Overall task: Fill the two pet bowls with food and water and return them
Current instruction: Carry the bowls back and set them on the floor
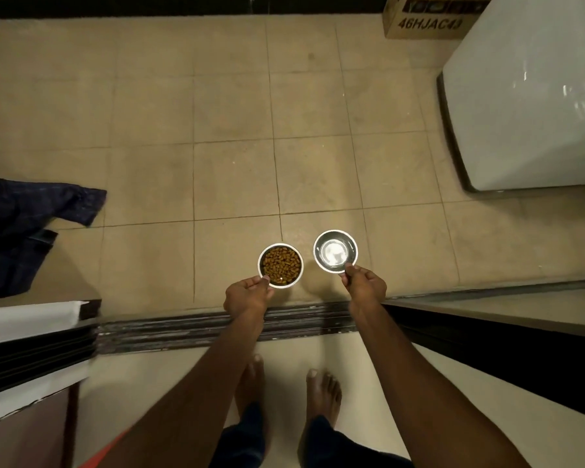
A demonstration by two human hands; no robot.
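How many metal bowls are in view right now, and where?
2. The kibble bowl is held at its rim by the left hand; the water bowl is held by the right hand. Both are above the tiled floor. None seem hidden.

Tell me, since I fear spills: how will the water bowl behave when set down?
The water bowl, pinched at its rim by the right hand, probably tilts easily. Its water likely sloshes. The shiny metal looks rigid, perhaps slippery.

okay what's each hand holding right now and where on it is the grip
The left hand pinches the near rim of the kibble bowl. The right hand pinches the near rim of the water bowl.
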